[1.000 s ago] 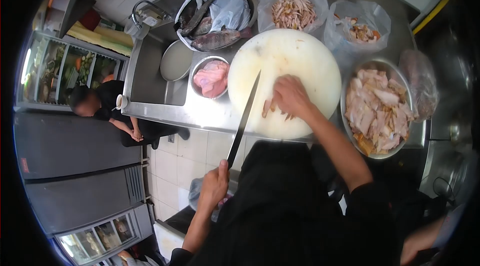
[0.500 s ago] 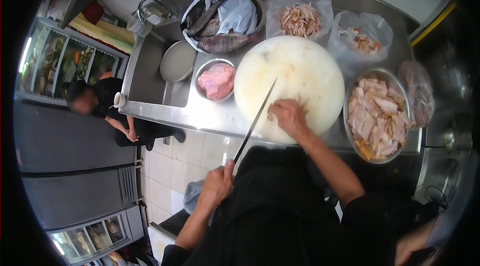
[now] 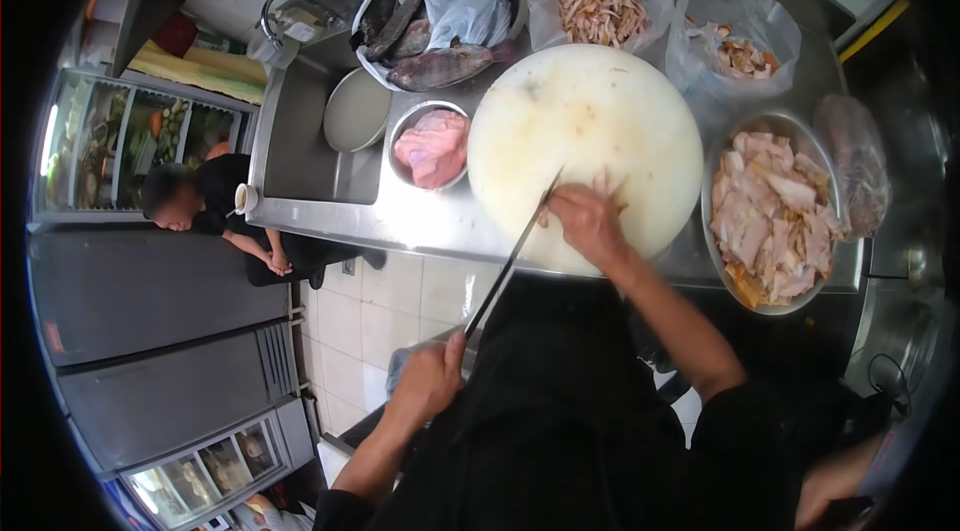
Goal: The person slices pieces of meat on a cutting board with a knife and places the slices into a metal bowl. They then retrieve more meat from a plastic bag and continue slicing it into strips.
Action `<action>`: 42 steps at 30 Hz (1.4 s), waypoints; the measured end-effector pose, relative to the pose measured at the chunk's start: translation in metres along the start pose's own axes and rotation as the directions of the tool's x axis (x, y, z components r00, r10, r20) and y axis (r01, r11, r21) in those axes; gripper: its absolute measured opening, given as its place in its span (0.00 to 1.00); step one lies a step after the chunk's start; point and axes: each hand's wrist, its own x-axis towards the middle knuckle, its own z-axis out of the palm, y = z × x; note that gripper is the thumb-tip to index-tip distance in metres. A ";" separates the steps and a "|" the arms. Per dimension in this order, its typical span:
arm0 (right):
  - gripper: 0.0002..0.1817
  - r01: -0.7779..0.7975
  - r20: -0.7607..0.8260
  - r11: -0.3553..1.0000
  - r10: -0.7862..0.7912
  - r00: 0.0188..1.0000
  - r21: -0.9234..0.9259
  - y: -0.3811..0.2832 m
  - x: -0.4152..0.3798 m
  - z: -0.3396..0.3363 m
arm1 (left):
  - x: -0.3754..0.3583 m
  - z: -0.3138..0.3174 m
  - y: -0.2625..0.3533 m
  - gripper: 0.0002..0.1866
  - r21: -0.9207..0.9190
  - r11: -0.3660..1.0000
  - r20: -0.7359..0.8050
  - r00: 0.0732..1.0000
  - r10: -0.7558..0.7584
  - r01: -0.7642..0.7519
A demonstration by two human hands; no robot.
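Observation:
My left hand (image 3: 428, 378) is closed around the handle of a long thin knife (image 3: 512, 259). The blade slants up over the near left part of a round white cutting board (image 3: 580, 96), its tip close to my right fingertips. On the board, my right hand (image 3: 588, 223) is curled down on sliced meat (image 3: 608, 183), which shows past its fingers. The rest of that meat is hidden under the hand.
Fish (image 3: 435, 68) lie in a bagged bowl at the back left. Raw pink meat (image 3: 432, 148) fills a metal bowl beside the board. Bagged meat strips (image 3: 600, 13) and a tray of meat pieces (image 3: 770, 211) flank it. A person (image 3: 215, 206) sits left of the sink (image 3: 310, 151).
The view has shifted slightly. The knife tip has moved closer to my right fingertips. My right hand stays curled on the sliced meat.

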 end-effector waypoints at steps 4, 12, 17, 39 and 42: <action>0.06 -0.037 0.055 0.999 0.035 0.998 0.020 -0.001 0.001 -0.002 | 0.027 0.028 -0.021 0.39 0.111 0.991 -0.053 0.995 0.086 -0.079; 0.26 -0.224 0.137 0.963 0.204 0.969 0.152 -0.006 0.009 -0.037 | 0.035 0.016 0.010 0.39 -0.122 0.993 -0.085 0.996 -0.009 -0.002; 0.15 -0.177 0.207 0.980 0.191 0.960 -0.086 0.014 0.004 -0.048 | 0.017 0.021 -0.004 0.42 -0.053 0.998 -0.035 0.999 0.028 -0.029; 0.10 -0.580 0.701 0.792 0.303 0.646 0.193 0.027 0.054 -0.088 | 0.010 0.021 -0.012 0.40 -0.075 0.997 0.029 0.999 -0.033 0.035; 0.10 -0.513 0.700 0.834 0.241 0.672 0.205 0.024 0.058 -0.084 | 0.012 0.012 0.004 0.41 -0.101 0.986 0.077 0.989 -0.127 0.135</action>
